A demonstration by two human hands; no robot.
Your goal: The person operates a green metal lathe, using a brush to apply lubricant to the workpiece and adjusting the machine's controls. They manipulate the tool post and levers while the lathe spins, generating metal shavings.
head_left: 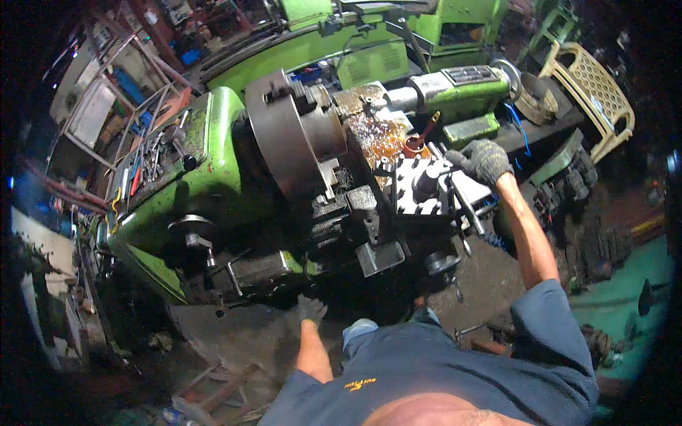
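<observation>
My right hand (pixel 486 162), in a grey knitted glove, is closed round the end of the tool post lever (pixel 442 172) on a green lathe. Below the lever sits the square tool post (pixel 425 186), its top bright with several bolts round a dark central hub. My left hand (pixel 310 309), also gloved, hangs low in front of the lathe with its fingers loosely apart. Nothing shows in it. The big chuck (pixel 280 135) holds a thick round metal workpiece (pixel 325 133). Its far side is hidden.
A reddish pot (pixel 415 147) with a brush stands behind the tool post, beside oily brown chips (pixel 383 135). The green tailstock (pixel 462 92) is at the back right, near a beige plastic chair (pixel 593 99). Hand tools (pixel 153 160) lie on the headstock.
</observation>
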